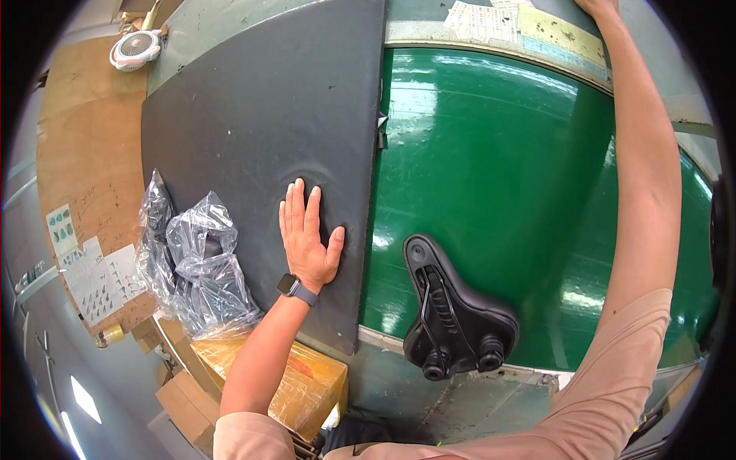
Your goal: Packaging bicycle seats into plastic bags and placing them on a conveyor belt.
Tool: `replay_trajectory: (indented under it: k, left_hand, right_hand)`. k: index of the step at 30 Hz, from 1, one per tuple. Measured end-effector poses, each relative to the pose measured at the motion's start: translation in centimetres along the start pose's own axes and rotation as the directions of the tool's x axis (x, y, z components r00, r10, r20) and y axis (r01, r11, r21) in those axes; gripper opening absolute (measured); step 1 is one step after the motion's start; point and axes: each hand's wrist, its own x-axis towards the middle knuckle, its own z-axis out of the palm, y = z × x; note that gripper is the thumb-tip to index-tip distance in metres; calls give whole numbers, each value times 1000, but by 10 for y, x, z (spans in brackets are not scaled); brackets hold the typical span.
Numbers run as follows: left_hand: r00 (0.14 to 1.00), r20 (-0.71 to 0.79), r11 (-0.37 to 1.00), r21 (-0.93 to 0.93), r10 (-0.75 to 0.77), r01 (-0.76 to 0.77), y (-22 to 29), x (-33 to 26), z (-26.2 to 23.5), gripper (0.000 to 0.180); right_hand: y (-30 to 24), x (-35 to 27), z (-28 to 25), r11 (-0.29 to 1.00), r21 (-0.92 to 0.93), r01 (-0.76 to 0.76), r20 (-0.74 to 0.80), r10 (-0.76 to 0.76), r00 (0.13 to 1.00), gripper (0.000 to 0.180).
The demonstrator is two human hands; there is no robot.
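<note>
The left hand is laid flat, fingers spread wide, on a dark grey foam mat in the left centre of the frame; nothing is gripped. The mat dimples slightly ahead of the fingertips, so it is judged soft, light and yielding. The right hand is stretched to the upper right edge, where it is cut off; its state cannot be told. A black bicycle saddle, upside down with rails showing, lies on the green conveyor belt at lower centre, apart from both hands. It is judged stiff, fairly light, and best taken by its rails or narrow nose. Crumpled clear plastic bags lie left of the wrist.
</note>
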Motion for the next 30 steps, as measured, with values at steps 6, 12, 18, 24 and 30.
replay_trajectory:
  k: [6, 12, 18, 24, 30]
  left_hand:
    - [999, -28, 999, 35, 18, -17, -8, 1, -14, 75]
    - [999, -50, 1000, 24, -9, 10, -7, -4, -14, 74]
    - [996, -86, 1000, 9, -12, 13, -9, -8, -16, 72]
    - [991, -131, 1000, -20, -22, 20, -12, -8, -19, 71]
    - [987, -157, 999, -51, -27, 19, -11, -11, -5, 69]
  right_hand:
    - [-13, -32, -13, 997, 71, 16, 29, -18, 999, 98]
    - [-22, -106, -42, 993, 111, 29, 123, -43, 991, 98]
    - [-41, -223, -67, 978, 116, 174, -62, -168, 984, 66]
    - [-39, -270, -81, 949, -161, 271, -137, -293, 946, 73]
    - [-4, -231, -68, 962, -129, 242, -164, -261, 951, 65]
